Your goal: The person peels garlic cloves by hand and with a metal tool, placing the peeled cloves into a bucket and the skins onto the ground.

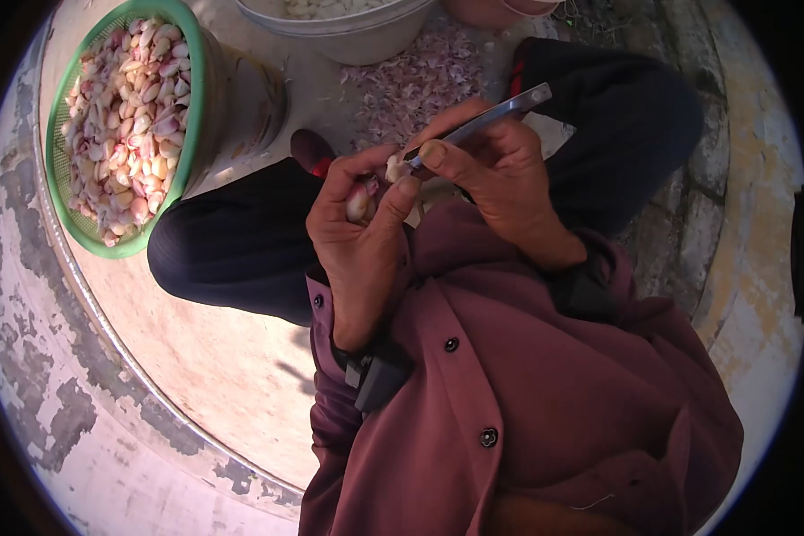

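Note:
My left hand [355,241] is closed, pinching a pale garlic clove [395,168] between thumb and fingers. A second, purple-skinned clove [359,204] rests within the same hand. My right hand [515,188] grips a small knife [502,111], its flat metal handle sticking out past the fingers to the upper right. The knife's blade end and my right thumb meet the pale clove at the left fingertips. Part of the blade is hidden by the thumb. Both hands are held close together above my lap.
A green basket [196,98] heaped with unpeeled garlic cloves [129,125] rests at the upper left, against a bucket [252,103]. A pale tub [366,40] holding whitish pieces stands ahead. Garlic skins [424,80] litter the ground before it. A reddish container [478,11] is partly visible beyond.

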`<action>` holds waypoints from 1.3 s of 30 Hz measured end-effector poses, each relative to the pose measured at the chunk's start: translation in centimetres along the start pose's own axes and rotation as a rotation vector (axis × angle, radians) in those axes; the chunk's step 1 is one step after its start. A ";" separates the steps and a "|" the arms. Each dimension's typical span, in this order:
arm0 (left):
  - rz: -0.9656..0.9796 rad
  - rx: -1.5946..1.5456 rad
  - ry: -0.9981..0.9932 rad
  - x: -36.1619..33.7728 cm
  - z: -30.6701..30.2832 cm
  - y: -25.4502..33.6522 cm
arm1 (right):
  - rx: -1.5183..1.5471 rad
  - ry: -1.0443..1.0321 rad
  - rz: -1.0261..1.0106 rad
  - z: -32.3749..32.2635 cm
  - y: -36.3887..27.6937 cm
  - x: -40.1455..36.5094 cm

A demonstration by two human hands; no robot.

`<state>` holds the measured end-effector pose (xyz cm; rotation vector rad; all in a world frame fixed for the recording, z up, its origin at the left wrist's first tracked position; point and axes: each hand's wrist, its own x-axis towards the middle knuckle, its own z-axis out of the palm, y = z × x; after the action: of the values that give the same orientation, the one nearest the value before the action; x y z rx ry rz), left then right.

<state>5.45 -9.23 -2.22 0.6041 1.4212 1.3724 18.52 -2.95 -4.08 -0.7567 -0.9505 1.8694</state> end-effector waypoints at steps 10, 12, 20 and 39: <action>-0.071 -0.097 0.088 0.7 -2.1 0.0 | -0.241 0.214 0.018 -4.0 0.7 0.5; -0.101 -0.171 0.041 0.7 -2.0 -0.1 | -0.326 0.214 0.019 -3.6 0.4 0.1; -0.132 -0.077 0.025 0.1 -0.4 0.8 | -0.284 -0.049 -0.008 -1.3 -0.6 -0.4; -0.125 -0.135 -0.025 -0.1 -0.4 1.1 | -0.174 -0.056 0.014 -0.9 -0.9 -0.6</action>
<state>4.85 -9.22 -1.28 0.4357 1.3124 1.3450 19.83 -2.90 -3.73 -0.8193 -1.1580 1.8449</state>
